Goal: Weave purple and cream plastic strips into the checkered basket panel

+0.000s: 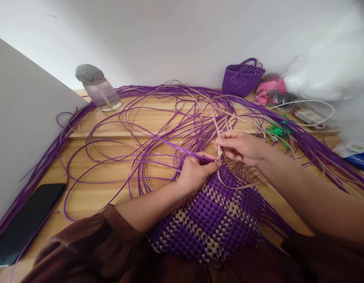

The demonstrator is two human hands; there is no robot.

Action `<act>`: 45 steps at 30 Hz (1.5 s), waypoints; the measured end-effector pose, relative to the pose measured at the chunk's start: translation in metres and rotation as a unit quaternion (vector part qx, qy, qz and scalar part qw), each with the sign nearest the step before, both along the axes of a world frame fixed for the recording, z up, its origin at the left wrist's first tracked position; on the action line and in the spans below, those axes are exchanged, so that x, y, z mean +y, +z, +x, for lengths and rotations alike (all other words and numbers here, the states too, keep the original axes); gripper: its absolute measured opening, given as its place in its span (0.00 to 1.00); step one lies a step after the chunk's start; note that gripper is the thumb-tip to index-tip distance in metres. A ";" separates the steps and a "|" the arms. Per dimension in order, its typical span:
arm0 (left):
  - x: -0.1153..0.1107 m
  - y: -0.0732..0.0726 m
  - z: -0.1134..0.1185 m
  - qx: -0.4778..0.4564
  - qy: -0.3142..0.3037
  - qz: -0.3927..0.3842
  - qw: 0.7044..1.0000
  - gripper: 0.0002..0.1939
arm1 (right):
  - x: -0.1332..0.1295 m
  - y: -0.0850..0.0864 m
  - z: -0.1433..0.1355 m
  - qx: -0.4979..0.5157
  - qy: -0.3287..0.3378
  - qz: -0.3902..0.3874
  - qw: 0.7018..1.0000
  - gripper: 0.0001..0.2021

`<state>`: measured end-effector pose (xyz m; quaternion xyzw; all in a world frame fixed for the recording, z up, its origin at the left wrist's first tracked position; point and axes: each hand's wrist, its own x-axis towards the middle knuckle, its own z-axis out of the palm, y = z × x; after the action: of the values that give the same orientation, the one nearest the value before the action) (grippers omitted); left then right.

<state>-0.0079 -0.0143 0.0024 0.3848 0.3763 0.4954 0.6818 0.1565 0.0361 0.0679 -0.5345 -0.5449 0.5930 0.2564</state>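
Observation:
A woven piece (213, 212) of purple and beige plastic strips, in a checked pattern, rests against my lap at the table's near side. My left hand (195, 173) pinches its upper edge, thumb and fingers closed near a knot of strips. Just right of it, my right hand (241, 147) is closed on a beige strip (215, 124) that rises from that edge. Another beige strip (235, 188) loops down below the right hand across the weave. Long purple strips (172, 146) run out leftward from under my left fingers.
Loose purple strips spread over the wooden table (111, 137). A water bottle (100, 90) stands at back left, a black phone (31, 220) lies at left. A small purple basket (243, 78), a white power strip (310, 118) and plastic bags (326, 74) sit at back right.

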 end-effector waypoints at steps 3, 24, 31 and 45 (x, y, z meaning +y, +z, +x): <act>0.000 0.001 0.001 -0.030 -0.006 -0.056 0.998 0.14 | -0.015 0.007 0.015 0.017 0.001 0.013 1.000 0.14; 0.005 -0.006 -0.004 0.029 -0.039 0.007 0.999 0.12 | 0.043 -0.005 -0.017 -0.401 0.218 0.170 0.873 0.10; 0.002 0.006 -0.004 -0.033 -0.042 -0.046 0.998 0.20 | 0.007 0.015 0.003 -0.423 0.124 0.230 0.868 0.09; 0.003 0.011 0.002 -0.087 -0.032 -0.070 0.993 0.19 | -0.048 0.001 0.003 0.098 -0.131 0.029 0.986 0.22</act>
<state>-0.0061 -0.0109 0.0129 0.3031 0.3372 0.4771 0.7529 0.1596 -0.0118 0.0687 -0.5327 -0.4597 0.5875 0.3997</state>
